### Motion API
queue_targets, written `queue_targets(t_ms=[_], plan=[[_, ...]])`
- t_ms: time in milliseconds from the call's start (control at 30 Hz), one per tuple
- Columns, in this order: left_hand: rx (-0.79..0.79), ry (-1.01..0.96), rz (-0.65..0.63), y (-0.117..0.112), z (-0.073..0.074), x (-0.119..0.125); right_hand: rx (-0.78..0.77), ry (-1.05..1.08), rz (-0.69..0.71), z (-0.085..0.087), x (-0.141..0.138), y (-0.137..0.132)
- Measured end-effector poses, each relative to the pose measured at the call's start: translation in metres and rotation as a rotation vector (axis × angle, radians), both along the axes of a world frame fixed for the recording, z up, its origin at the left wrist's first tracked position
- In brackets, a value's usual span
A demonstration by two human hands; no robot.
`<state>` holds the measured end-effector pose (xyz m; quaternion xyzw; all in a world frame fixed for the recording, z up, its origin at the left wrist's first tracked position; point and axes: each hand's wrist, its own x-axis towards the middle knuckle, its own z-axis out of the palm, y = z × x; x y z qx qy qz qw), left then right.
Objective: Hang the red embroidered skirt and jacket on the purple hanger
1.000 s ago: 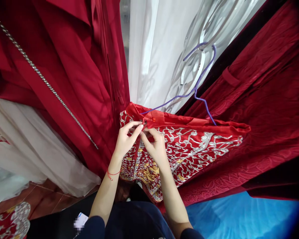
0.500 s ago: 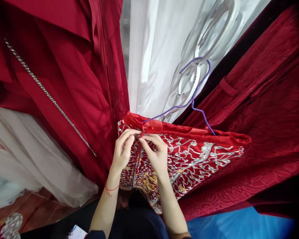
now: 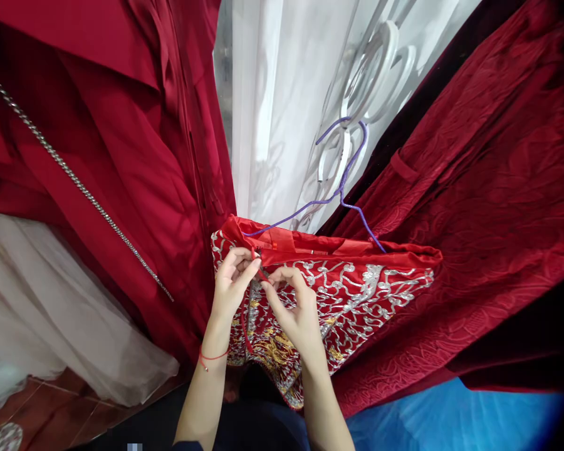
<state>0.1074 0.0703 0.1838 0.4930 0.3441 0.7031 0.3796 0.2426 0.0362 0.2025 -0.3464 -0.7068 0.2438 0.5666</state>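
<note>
A red skirt (image 3: 357, 291) with silver and gold embroidery hangs from a purple wire hanger (image 3: 343, 188). My left hand (image 3: 230, 288) pinches a thin red tie cord (image 3: 258, 272) at the skirt's waistband, near its left end. Just to the right, my right hand (image 3: 296, 310) also pinches the cord, fingertips almost touching those of the left. A loose length of the cord hangs down between my wrists. A red string bracelet circles my left wrist.
A dark red satin gown (image 3: 122, 156) with a rhinestone strap (image 3: 84, 191) hangs at the left, over white tulle (image 3: 51, 326). A dark red brocade garment (image 3: 489, 207) fills the right. White fabric and a white curled metal rack (image 3: 357, 94) are behind. Blue covering (image 3: 451, 416) lies lower right.
Both hands have kept working the cord and sit slightly lower and to the left in view. The camera tilted, so the hanger and skirt shifted left.
</note>
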Motion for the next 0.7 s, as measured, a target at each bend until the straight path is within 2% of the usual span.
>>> queue_targets(t_ms=[133,200,267,400,533,700], plan=[[-0.088,-0.113,-0.117,-0.005,-0.011,0.008,-0.005,0.004,0.148,0.010,0.004,-0.004],[-0.143,-0.167,-0.148,-0.009,-0.016,0.011,0.021,-0.013,0.161,0.015,0.002,-0.003],[-0.187,-0.193,-0.123,-0.013,-0.017,0.012,0.069,-0.030,0.122,0.020,-0.001,-0.001],[-0.132,-0.203,-0.131,-0.016,-0.013,0.010,0.120,-0.053,0.075,0.028,-0.004,0.006],[-0.079,-0.170,-0.158,-0.013,-0.005,0.010,0.127,-0.081,0.097,0.039,-0.003,0.009],[-0.102,-0.188,-0.085,-0.009,-0.002,0.015,0.170,-0.120,0.125,0.060,0.000,0.016]])
